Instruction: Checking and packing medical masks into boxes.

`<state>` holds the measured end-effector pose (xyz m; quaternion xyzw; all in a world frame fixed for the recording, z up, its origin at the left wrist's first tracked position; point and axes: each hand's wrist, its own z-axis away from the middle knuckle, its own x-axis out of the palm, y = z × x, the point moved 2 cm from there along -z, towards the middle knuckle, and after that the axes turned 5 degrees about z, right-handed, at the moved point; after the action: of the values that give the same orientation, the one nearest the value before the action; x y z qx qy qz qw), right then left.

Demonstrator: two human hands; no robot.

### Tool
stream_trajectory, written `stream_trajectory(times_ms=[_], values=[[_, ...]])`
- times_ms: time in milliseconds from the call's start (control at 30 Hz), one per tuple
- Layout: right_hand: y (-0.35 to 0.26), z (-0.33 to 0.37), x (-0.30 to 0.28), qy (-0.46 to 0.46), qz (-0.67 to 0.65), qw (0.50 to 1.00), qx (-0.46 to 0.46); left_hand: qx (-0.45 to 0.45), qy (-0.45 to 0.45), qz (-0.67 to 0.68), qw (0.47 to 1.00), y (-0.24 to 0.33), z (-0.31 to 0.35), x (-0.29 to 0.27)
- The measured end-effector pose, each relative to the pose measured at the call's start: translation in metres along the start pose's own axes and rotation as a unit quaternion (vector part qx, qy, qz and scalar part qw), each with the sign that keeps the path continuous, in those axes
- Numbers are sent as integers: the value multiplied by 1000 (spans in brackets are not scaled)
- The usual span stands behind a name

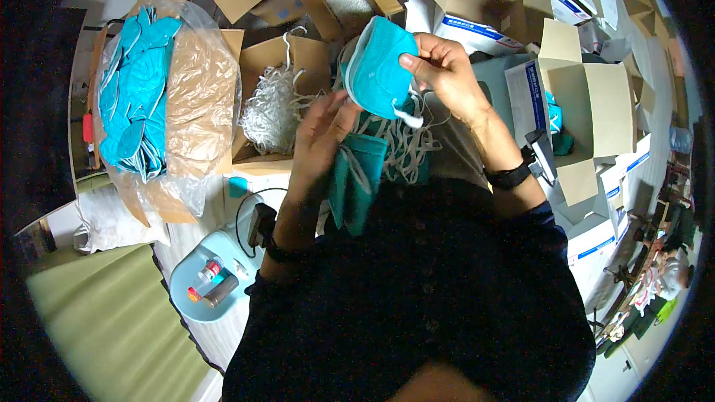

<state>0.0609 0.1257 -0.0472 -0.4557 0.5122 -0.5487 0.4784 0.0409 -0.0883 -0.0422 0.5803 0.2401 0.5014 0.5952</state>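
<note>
A curved teal fabric piece with a white edge (pixel 380 74), shaped like a shoe upper, is held up in front of me. My right hand (pixel 445 74) pinches its right side, thumb on the near face. At its lower left edge, my left hand (pixel 326 123) has thumb and fingertips closed on the rim, slightly blurred. A short white cord (pixel 408 117) dangles from the piece's lower right corner. Below the hands, another teal piece (pixel 356 186) lies on my lap, beside a tangle of white cords (pixel 408 150).
An open carton (pixel 309 56) holds a heap of white cords (pixel 268 115). To the left, a plastic-lined box (pixel 197 97) is full of stacked teal pieces (pixel 138 89). Open cartons (pixel 607 104) stand at the right. A light blue bin (pixel 186 301) with bottles sits at the lower left.
</note>
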Motion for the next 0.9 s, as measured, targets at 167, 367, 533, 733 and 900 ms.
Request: stream_trajectory(times_ms=[167,367,533,733,900], values=[[-1,1,22,71,21,996,-40,23,25,-35,999,15,-6,16],[-14,31,50,118,236,958,-117,90,157,2,983,0,-14,-2],[11,31,60,8,192,979,-73,84,159,47,983,-1,-10,4],[15,31,59,-56,205,964,-160,71,168,46,982,3,-10,-11],[-10,40,54,-175,223,949,-140,120,199,69,970,1,-10,-32]])
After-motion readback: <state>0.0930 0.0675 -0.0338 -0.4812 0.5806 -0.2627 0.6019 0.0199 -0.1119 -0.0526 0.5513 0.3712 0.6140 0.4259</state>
